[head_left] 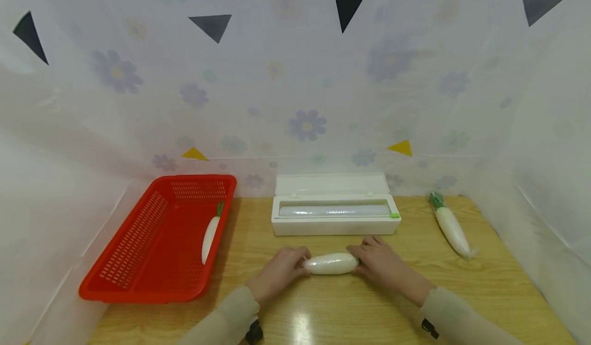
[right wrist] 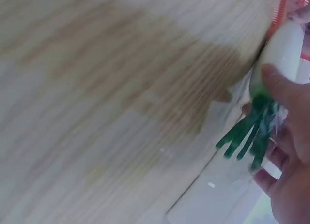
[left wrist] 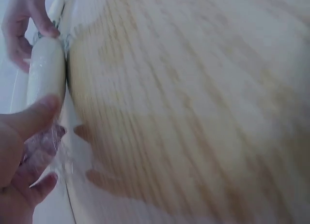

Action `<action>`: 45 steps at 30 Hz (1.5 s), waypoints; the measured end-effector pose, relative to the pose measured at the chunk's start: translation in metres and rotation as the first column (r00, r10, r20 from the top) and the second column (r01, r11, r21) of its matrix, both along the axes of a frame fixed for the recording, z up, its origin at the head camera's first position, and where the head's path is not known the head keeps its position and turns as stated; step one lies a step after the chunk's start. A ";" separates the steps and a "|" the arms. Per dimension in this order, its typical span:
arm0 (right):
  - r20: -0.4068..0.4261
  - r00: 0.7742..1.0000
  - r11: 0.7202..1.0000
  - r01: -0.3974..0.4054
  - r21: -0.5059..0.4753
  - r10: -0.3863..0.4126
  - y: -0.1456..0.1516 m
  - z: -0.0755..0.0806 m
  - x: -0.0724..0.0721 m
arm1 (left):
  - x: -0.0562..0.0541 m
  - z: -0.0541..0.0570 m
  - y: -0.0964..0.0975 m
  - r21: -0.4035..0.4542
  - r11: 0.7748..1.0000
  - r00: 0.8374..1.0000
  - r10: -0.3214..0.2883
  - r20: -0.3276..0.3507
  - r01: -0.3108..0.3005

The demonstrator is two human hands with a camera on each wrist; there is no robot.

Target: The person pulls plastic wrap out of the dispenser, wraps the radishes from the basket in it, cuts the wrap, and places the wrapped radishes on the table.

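A white radish [head_left: 330,264] wrapped in clear plastic film lies crosswise between my two hands, over the middle of the table. With thumb and fingers my left hand [head_left: 287,268] grips its tip end, where loose film bunches up in the left wrist view. My right hand [head_left: 379,262] holds the leafy end. Cut green stalks [right wrist: 252,129] stick out beside that thumb in the right wrist view. Just behind the hands stands a white film dispenser box [head_left: 336,227], lid raised, with a roll of cling film [head_left: 334,211] inside.
To the left sits a red plastic basket [head_left: 138,298] with one radish [head_left: 210,240] against its right wall. Another radish [head_left: 453,231], wrapped in film, lies at the right of the wooden table [head_left: 498,304]. A patterned white curtain [head_left: 258,103] hangs close behind.
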State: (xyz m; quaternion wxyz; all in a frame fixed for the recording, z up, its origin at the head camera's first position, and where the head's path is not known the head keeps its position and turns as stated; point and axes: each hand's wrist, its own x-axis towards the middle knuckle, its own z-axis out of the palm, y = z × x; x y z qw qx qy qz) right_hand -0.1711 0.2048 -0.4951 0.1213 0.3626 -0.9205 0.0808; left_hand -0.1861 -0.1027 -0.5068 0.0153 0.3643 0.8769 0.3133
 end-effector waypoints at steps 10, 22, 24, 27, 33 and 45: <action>0.015 0.995 0.986 -0.099 -0.134 0.102 0.007 -0.003 -0.002 | -0.005 -0.002 -0.010 -0.072 0.997 0.999 0.000 -0.034 -0.003; 0.064 0.996 0.989 -0.060 -0.132 0.069 0.006 -0.004 -0.008 | -0.003 0.005 -0.002 -0.272 0.948 0.966 0.098 -0.237 -0.163; 0.056 0.996 0.989 -0.063 -0.133 0.071 0.005 -0.004 -0.008 | -0.002 0.004 -0.001 -0.278 0.946 0.961 0.093 -0.261 -0.167; 0.019 0.997 0.991 -0.068 -0.116 0.071 0.003 -0.002 -0.009 | -0.003 0.001 -0.001 -0.277 0.945 0.949 0.083 -0.304 -0.172; -0.017 0.999 0.999 -0.035 0.004 0.035 -0.006 -0.001 -0.007 | -0.003 -0.002 0.004 -0.296 0.935 0.938 0.089 -0.334 -0.195; -0.038 0.999 0.996 -0.005 0.092 0.009 -0.009 -0.005 -0.016 | -0.002 0.002 0.017 -0.266 0.939 0.958 0.153 -0.244 -0.218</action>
